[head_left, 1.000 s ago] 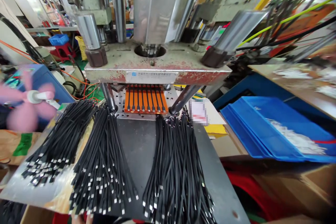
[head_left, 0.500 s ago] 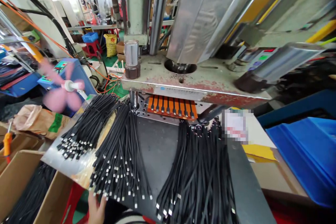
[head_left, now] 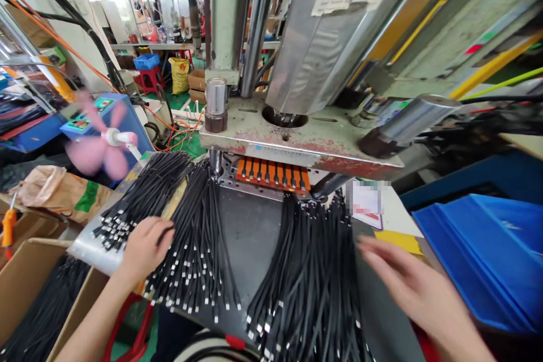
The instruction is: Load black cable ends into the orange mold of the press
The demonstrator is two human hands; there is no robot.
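My left hand point(head_left: 146, 249) hangs over the bundles at the left, its fingers curled and pinched on a short visible length of black cable point(head_left: 165, 232). Under and beside it lie a left cable bundle point(head_left: 148, 181) and a middle cable bundle point(head_left: 195, 237), silver connectors toward me. My right hand point(head_left: 401, 271), slightly blurred, is held with fingers stretched out, just right of the large right cable bundle point(head_left: 314, 271); nothing shows in it. Behind the bundles, an orange mould plate point(head_left: 274, 174) with several black cable ends sits beneath the press plate point(head_left: 292, 144).
A pink fan point(head_left: 111, 137) spins at the left. Below it stands a cardboard box point(head_left: 42, 246) with more black cables. Blue plastic bins point(head_left: 483, 254) are at the right, near a white card point(head_left: 365, 203). Steel press columns point(head_left: 216, 104) rise at the back.
My left hand has risen from the table's front edge to above the left bundles. My right hand has come into view at the right. The view has shifted slightly.
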